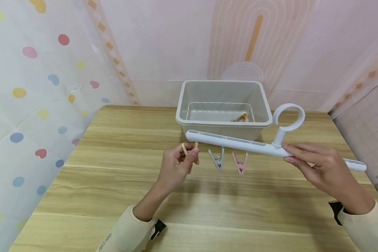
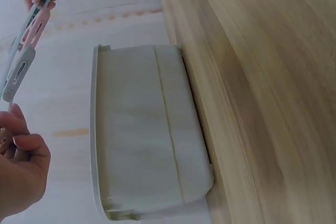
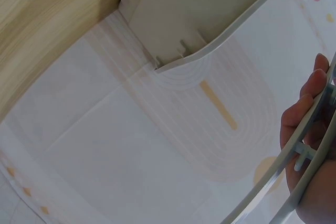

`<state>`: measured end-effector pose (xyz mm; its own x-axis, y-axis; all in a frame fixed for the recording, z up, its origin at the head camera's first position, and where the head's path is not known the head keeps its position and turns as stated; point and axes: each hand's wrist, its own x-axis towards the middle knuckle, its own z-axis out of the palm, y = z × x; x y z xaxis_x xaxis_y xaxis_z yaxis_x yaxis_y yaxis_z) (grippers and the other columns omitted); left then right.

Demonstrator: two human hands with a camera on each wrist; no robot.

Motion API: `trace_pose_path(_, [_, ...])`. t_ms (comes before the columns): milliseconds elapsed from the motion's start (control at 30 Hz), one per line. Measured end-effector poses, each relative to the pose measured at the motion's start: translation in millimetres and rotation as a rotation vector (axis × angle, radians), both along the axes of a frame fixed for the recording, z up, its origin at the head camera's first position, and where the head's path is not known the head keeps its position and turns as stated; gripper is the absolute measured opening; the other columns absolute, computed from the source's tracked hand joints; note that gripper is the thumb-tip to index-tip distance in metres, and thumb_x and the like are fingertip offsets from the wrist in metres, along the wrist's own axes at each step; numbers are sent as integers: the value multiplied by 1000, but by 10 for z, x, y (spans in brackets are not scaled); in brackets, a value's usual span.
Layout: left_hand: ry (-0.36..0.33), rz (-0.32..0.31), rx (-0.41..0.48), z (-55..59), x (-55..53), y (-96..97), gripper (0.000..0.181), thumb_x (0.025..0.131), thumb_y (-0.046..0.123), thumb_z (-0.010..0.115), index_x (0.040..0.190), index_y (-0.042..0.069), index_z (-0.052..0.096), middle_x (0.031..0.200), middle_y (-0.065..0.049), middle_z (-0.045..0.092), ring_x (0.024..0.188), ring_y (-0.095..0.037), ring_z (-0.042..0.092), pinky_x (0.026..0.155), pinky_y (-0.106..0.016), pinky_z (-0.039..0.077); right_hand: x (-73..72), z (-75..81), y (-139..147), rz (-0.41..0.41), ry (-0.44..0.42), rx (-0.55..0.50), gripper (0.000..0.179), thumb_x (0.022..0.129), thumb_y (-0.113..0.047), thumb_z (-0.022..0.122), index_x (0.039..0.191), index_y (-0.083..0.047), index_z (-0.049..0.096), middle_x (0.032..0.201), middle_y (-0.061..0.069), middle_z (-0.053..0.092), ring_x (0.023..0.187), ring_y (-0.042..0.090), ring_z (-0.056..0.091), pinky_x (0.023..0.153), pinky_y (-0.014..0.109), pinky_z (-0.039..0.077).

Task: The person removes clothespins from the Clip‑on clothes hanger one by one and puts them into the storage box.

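Observation:
My right hand point(image 1: 326, 164) grips a pale blue hanger bar point(image 1: 239, 144) beside the base of its ring-shaped hook point(image 1: 302, 117). The bar is held above the table, slanting slightly, its left end higher. A grey-blue clothespin point(image 1: 219, 163) and a pink clothespin point(image 1: 240, 168) hang beneath it, handles up. At the bar's left end, my left hand point(image 1: 174, 169) pinches a light orange clothespin point(image 1: 184, 149), whose handle tops show right at the bar's underside. Fingers cover the rest of it. The left wrist view shows the left hand point(image 2: 23, 174) below the hanging clothespins.
A grey plastic bin point(image 1: 189, 123) stands at the back of the wooden table point(image 1: 113, 175), just behind the bar. Inside it lies a darker orange clothespin point(image 1: 242, 117), with something partly hidden beside it. Patterned cloth point(image 1: 157, 52) hangs behind and at the sides.

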<state>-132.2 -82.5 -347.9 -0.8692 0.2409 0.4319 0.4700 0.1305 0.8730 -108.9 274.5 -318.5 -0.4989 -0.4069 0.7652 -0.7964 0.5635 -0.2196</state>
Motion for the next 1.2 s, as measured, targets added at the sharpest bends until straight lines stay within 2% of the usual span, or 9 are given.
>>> trace_pose_path(300, [306, 158, -118, -37, -32, 3, 8, 92, -2, 67, 87, -7, 70, 62, -10, 66, 51, 4, 41, 43, -13, 33, 4, 0, 0, -20, 12, 17, 46, 101, -44, 59, 107, -4, 80, 97, 10, 80, 99, -21, 58, 58, 9, 39])
trace_pose_path(467, [497, 248, -188, -82, -62, 8, 25, 90, -3, 69, 68, 2, 57, 55, -4, 56, 49, 1, 38, 44, -11, 31, 2, 3, -9, -26, 20, 27, 48, 101, -45, 57, 106, -3, 80, 95, 13, 80, 103, -23, 57, 59, 8, 40])
trace_pose_path(600, [558, 307, -228, -86, -48, 7, 30, 89, -2, 69, 65, 5, 52, 53, -2, 51, 47, 0, 39, 44, -11, 32, -2, 9, -16, -23, 25, 28, 48, 101, -44, 58, 105, -2, 80, 95, 14, 79, 103, -23, 57, 57, 8, 40])
trace_pose_path(667, [497, 288, -226, -69, -33, 3, 22, 90, -2, 69, 70, 1, 59, 54, -3, 54, 48, 0, 39, 43, -11, 32, -1, 14, -17, -25, 25, 29, 48, 101, -44, 57, 105, -2, 80, 94, 15, 79, 102, -22, 57, 56, 9, 39])
trace_pose_path(733, [357, 221, -198, -42, -16, -4, 16, 94, 1, 67, 78, -3, 65, 58, -7, 61, 48, 2, 39, 43, -13, 31, 3, 16, -13, -28, 20, 28, 49, 101, -45, 57, 105, -2, 80, 94, 15, 79, 101, -22, 57, 55, 10, 39])
trace_pose_path(867, [-17, -12, -43, 15, 4, -28, 20, 102, 8, 59, 97, -10, 67, 69, -12, 65, 49, 0, 42, 43, -17, 34, 6, 8, -4, -25, 18, 22, 48, 101, -44, 58, 105, -2, 80, 96, 13, 80, 101, -22, 58, 57, 9, 40])
trace_pose_path(967, [-206, -194, 114, 33, 5, -44, 29, 106, 14, 52, 99, -13, 61, 72, -4, 63, 51, -2, 46, 46, -18, 38, 0, 0, -4, -7, 20, 15, 47, 101, -43, 59, 105, -2, 80, 97, 12, 80, 103, -22, 58, 61, 7, 41])
trace_pose_path(1100, [-324, -370, 268, 22, -4, -62, 27, 108, 22, 51, 95, -1, 59, 72, 7, 63, 53, -2, 47, 50, -19, 39, -9, -4, -7, 15, 21, 2, 45, 101, -41, 60, 106, -1, 79, 99, 9, 80, 106, -20, 59, 65, 6, 43])
trace_pose_path(1200, [-347, -387, 290, 14, -8, -65, 25, 107, 26, 52, 95, 5, 59, 72, 8, 63, 53, -2, 47, 50, -19, 38, -12, -3, -6, 20, 24, 0, 44, 101, -41, 60, 107, -1, 79, 100, 9, 80, 106, -20, 60, 65, 6, 43])
